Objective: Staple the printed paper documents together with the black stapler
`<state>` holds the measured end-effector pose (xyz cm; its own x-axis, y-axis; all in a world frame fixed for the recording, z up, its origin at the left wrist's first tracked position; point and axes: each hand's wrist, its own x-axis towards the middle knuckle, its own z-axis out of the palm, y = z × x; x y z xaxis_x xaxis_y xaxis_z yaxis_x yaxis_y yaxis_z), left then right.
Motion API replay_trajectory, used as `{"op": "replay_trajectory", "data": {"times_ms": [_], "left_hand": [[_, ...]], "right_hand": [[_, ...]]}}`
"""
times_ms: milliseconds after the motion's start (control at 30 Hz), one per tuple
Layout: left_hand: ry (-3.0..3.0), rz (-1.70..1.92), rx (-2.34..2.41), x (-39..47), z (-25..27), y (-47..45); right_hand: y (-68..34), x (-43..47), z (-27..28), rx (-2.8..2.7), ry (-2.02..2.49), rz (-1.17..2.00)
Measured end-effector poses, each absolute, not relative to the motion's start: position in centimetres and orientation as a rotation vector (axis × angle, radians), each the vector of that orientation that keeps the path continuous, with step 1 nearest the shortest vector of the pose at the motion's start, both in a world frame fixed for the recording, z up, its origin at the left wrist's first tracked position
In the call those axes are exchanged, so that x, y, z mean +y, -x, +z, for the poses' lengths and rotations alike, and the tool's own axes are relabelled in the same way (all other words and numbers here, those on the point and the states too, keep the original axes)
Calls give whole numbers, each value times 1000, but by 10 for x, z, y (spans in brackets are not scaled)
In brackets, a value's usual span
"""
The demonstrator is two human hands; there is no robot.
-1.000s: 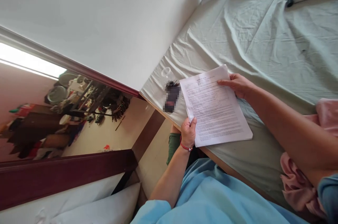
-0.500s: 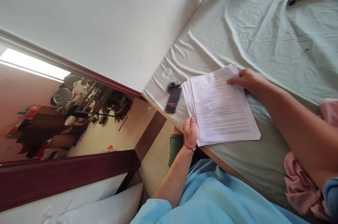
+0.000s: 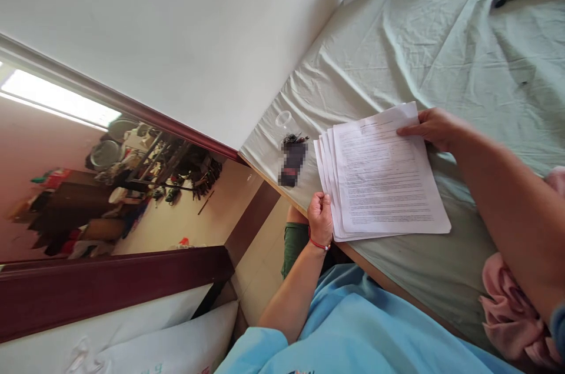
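A stack of printed paper sheets (image 3: 388, 180) is held between my two hands above the cloth-covered table. My left hand (image 3: 321, 218) pinches the stack at its lower left edge, thumb on top, with a red bracelet at the wrist. At the upper right edge my right hand (image 3: 439, 130) grips the sheets, its thumb on the front page and its fingers hidden behind. Several sheets fan out in steps along the left side. Small lines of print cover the top page, too fine to read.
Left of the papers lie a dark, pixelated flat object (image 3: 293, 165), a bunch of keys (image 3: 295, 139) and a clear plastic cup (image 3: 285, 120). The green cloth (image 3: 441, 56) is wrinkled. Pink fabric (image 3: 507, 303) is bunched at right. A white wall (image 3: 176, 27) borders the table.
The papers and my right hand have shifted slightly to the right, and the sheets fan out a little more at the left edge. My left hand has hardly moved.
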<state>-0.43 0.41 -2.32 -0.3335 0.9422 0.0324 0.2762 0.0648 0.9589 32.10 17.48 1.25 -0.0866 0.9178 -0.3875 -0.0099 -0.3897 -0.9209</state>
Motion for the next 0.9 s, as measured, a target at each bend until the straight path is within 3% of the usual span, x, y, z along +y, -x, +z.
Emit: {"op": "replay_trajectory", "data": {"times_ms": [900], "left_hand": [[-1204,1412,1645,4,-23,-3]], "right_hand": [[-312,169,24,-931,1393,1666]]}}
